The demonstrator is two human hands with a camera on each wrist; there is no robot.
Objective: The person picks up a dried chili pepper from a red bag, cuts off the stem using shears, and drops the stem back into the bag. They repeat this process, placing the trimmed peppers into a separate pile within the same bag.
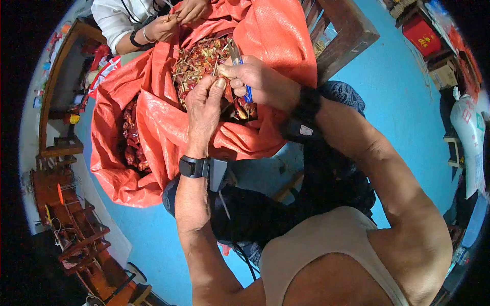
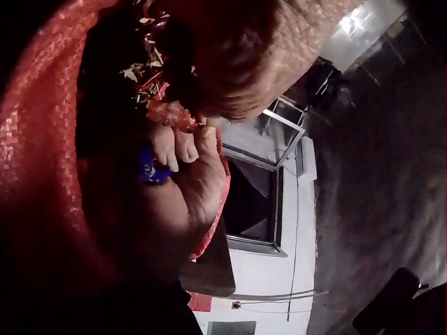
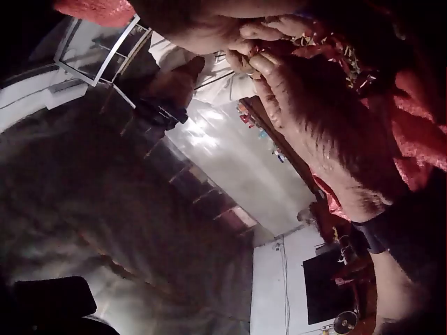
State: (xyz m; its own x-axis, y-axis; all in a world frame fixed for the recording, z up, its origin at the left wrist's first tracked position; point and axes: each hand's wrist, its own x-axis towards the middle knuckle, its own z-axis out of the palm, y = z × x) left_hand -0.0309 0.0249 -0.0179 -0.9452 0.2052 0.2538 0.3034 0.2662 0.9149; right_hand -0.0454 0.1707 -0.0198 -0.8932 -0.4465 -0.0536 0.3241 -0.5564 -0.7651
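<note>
My left hand (image 1: 204,99) pinches a dried red chili (image 2: 171,115) between thumb and fingers, over the open mouth of a red woven sack (image 1: 275,25). Right beside it, my right hand (image 1: 260,81) grips a pair of scissors (image 1: 248,94) with blue handles, the metal blades pointing away from me. The fingertips of both hands meet closely at the chili. Below them in the sack lies a heap of dried red chilies and pale stems (image 1: 201,61). In the right wrist view the left hand (image 3: 328,132) shows from the side, and the scissors are hidden there.
Another person's hands (image 1: 176,23) work at the sack's far edge. A second sack opening with dark red chilies (image 1: 133,137) lies at the left. A wooden chair (image 1: 347,35) stands beyond the sack at right, and a white printed bag (image 1: 468,143) hangs at far right.
</note>
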